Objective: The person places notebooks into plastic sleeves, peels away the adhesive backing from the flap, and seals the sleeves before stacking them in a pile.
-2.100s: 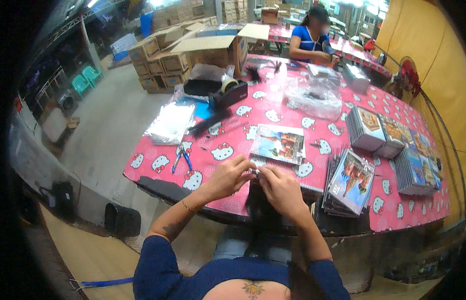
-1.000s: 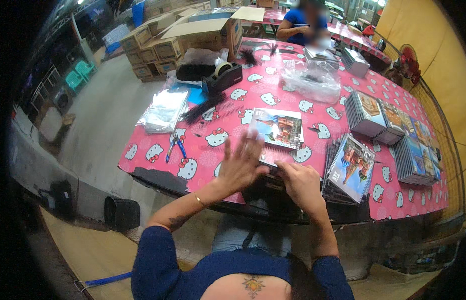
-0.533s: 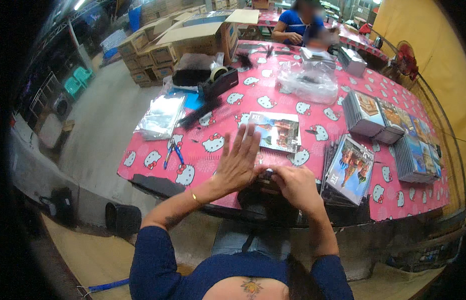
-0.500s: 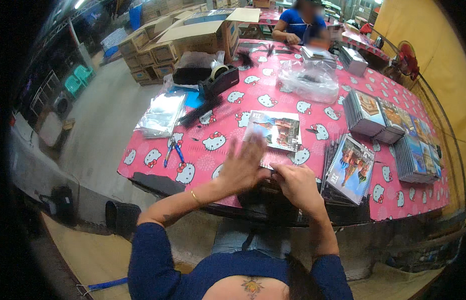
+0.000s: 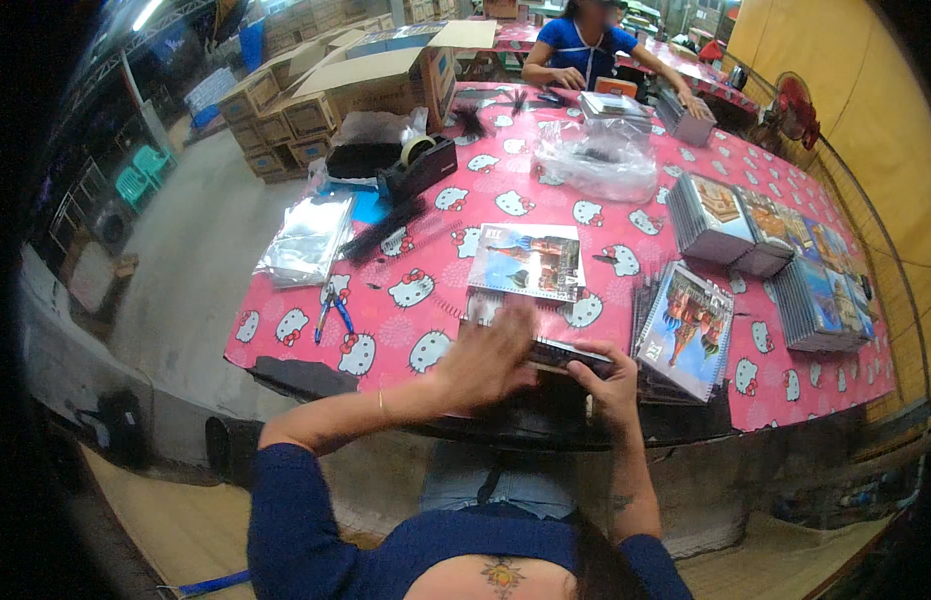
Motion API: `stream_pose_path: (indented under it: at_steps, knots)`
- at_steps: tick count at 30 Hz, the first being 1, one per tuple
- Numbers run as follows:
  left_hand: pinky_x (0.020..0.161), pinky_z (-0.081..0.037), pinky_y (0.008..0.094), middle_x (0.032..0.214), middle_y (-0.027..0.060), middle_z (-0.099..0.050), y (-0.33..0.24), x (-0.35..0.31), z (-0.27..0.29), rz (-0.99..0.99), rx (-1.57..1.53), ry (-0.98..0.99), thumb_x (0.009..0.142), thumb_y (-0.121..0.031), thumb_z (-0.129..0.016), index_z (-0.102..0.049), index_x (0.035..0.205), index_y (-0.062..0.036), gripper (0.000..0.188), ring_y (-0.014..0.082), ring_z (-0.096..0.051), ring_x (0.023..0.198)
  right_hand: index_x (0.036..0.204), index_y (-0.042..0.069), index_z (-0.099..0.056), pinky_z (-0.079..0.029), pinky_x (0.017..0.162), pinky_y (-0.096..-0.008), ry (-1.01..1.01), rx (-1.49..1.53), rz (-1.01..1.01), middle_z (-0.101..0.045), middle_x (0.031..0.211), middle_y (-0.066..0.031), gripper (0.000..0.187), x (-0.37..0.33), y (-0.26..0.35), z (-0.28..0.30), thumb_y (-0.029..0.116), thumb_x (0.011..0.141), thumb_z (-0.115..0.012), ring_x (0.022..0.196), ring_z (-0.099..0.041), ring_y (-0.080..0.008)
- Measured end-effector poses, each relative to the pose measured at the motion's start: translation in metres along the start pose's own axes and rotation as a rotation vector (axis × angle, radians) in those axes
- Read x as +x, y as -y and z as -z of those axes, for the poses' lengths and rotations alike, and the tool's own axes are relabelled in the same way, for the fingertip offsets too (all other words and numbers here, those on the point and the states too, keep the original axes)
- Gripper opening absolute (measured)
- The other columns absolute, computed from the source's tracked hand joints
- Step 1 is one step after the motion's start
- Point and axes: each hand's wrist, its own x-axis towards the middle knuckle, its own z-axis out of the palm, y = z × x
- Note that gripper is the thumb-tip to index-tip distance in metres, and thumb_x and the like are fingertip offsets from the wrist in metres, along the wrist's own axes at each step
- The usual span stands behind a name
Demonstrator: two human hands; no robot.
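My right hand [image 5: 608, 388] grips the right end of a dark-edged notebook [image 5: 571, 354] at the table's near edge, thumb and fingers pinching it. My left hand [image 5: 491, 358], smeared by motion, lies with fingers stretched out over the notebook's left part and hides it. A thin wire coil [image 5: 448, 308] sticks out left of that hand. Just beyond lies a notebook with a domed-building picture cover [image 5: 526, 262]. To the right, a spiral-bound notebook [image 5: 686, 330] with a similar cover tops a small stack.
Blue-handled pliers [image 5: 335, 312], clear plastic sleeves [image 5: 308, 240], black coils [image 5: 386, 232] and a tape dispenser [image 5: 422, 165] lie left. Notebook stacks [image 5: 714, 222] stand right, a plastic bag [image 5: 596, 165] farther back. Across the pink table [image 5: 416, 340] sits a co-worker [image 5: 586, 50] in blue.
My left hand has come nearer over the notebook, and my right hand has shifted right and down, showing its dark edge. The co-worker's arm now reaches to a back stack. The view shifted slightly.
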Motion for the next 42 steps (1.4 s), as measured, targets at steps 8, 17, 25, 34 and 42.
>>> stream_pose_path:
  at_steps: [8, 17, 25, 34, 42]
  knots:
    - [0.116, 0.004, 0.0585, 0.156, 0.0243, -0.023, -0.006, -0.010, -0.006, -0.135, 0.179, -0.096, 0.094, -0.057, -0.044, -0.030, 0.148, 0.0021, 0.081, 0.0341, -0.009, 0.149, 0.112, 0.002, -0.060, -0.052, 0.076, -0.0237, -0.067, 0.042, 0.076, -0.068, 0.096, -0.0061, 0.032, 0.008, -0.001, -0.025, 0.005, 0.084, -0.076, 0.086, -0.064, -0.0102]
    - [0.117, -0.004, 0.0582, 0.156, 0.0246, -0.020, -0.013, 0.005, 0.003, -0.197, 0.233, -0.039, 0.091, -0.061, -0.043, -0.024, 0.148, 0.0039, 0.089, 0.0377, -0.012, 0.147, 0.120, 0.002, -0.057, -0.048, 0.082, -0.0268, 0.184, -0.006, 0.055, -0.065, 0.100, -0.0044, 0.031, 0.006, 0.000, -0.008, 0.005, 0.090, -0.065, 0.091, -0.059, -0.0103]
    - [0.116, -0.008, 0.0591, 0.155, 0.0266, -0.023, -0.002, 0.047, 0.037, 0.117, -0.156, 0.189, 0.092, -0.063, -0.040, -0.029, 0.147, 0.0041, 0.088, 0.0351, -0.018, 0.147, 0.112, 0.000, -0.065, -0.048, 0.073, -0.0273, 0.186, -0.159, 0.076, -0.068, 0.089, -0.0026, 0.024, 0.011, -0.010, -0.009, 0.012, 0.092, -0.065, 0.081, -0.057, -0.0074]
    - [0.118, 0.004, 0.0532, 0.155, 0.0227, -0.028, 0.012, 0.064, 0.042, 0.053, 0.378, -0.142, 0.096, -0.058, -0.038, -0.033, 0.146, 0.0047, 0.081, 0.0313, -0.012, 0.149, 0.115, 0.001, -0.065, -0.050, 0.076, -0.0290, 0.203, -0.229, 0.164, -0.070, 0.091, -0.0102, 0.025, 0.018, 0.003, -0.020, 0.010, 0.091, -0.064, 0.084, -0.062, -0.0110]
    - [0.117, -0.002, 0.0566, 0.140, 0.0235, -0.048, -0.009, 0.054, 0.045, 0.048, 0.040, -0.291, 0.096, -0.042, -0.052, -0.047, 0.136, 0.0024, 0.060, 0.0334, -0.040, 0.137, 0.118, 0.002, -0.065, -0.051, 0.078, -0.0305, 0.170, -0.375, 0.155, -0.071, 0.097, -0.0132, 0.031, 0.010, 0.033, -0.021, 0.014, 0.089, -0.067, 0.087, -0.065, -0.0152]
